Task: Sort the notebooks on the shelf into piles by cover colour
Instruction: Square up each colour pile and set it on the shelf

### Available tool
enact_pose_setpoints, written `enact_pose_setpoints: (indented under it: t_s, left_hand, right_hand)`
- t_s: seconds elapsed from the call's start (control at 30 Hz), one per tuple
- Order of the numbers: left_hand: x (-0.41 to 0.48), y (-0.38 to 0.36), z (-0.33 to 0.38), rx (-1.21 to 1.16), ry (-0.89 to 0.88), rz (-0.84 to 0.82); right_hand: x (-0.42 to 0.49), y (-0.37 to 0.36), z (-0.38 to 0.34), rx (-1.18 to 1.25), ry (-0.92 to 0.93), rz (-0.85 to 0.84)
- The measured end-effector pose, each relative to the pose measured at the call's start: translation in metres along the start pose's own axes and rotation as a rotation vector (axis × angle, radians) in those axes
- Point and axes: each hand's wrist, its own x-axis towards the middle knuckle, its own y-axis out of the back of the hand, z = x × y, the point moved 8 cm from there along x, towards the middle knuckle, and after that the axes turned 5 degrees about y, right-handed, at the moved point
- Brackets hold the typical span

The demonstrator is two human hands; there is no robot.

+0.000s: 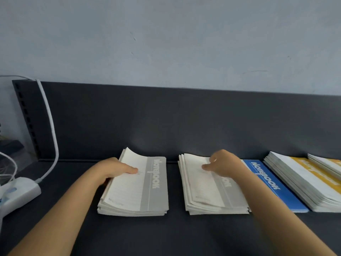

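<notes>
- Grey-covered left pile (153, 185): left grip (114, 170) clasps its left edge, thumb flat on top.
- Right grip (223, 165) curls over right grey pile (212, 193); hold unclear.
- Dark shelf (166, 233) also bears blue notebook (273, 185), yellow pile (313, 178); pale wall (166, 43) behind.

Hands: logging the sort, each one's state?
Left hand: grips the left grey-covered paper notebook stack.
Right hand: on the right grey-covered notebook stack, grip unclear.
</notes>
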Motion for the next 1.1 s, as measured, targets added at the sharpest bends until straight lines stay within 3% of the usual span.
enact_pose_setpoints:
  t_s: [0.13,0.23,0.3,0.4,0.47,0.53,0.77,0.93,1.1]
  left_hand:
    - [-0.014,0.006,0.003,0.113,0.022,0.046]
    - [-0.046,0.014,0.034,0.57,0.004,0.401]
    - [-0.066,-0.007,0.074,0.645,-0.197,0.514]
    - [-0.076,-0.071,0.113,0.3,-0.364,0.229]
    - [-0.075,-0.116,0.125,0.198,-0.311,0.018]
    - [-0.069,-0.139,0.125,0.119,-0.214,-0.071]
    - [-0.065,-0.156,0.119,-0.288,-0.018,-0.187]
    - [-0.066,-0.158,0.119,-0.199,-0.057,-0.097]
    - [-0.065,-0.129,0.11,-0.138,-0.074,0.045]
  right_hand:
    - [-0.014,0.027,0.072,-0.095,-0.087,0.038]
    - [-0.016,0.027,0.095,-0.073,0.001,0.046]
    - [-0.017,0.022,0.09,0.034,0.093,0.068]
    - [-0.016,0.009,0.068,-0.031,0.212,0.05]
    - [-0.014,-0.004,0.058,-0.137,0.258,0.01]
    - [-0.011,-0.019,0.06,-0.216,0.275,-0.053]
    - [-0.01,-0.026,0.07,-0.226,0.293,-0.105]
    - [-0.011,-0.008,0.088,-0.045,0.279,-0.133]
    - [-0.006,0.009,0.139,-0.155,0.117,-0.155]
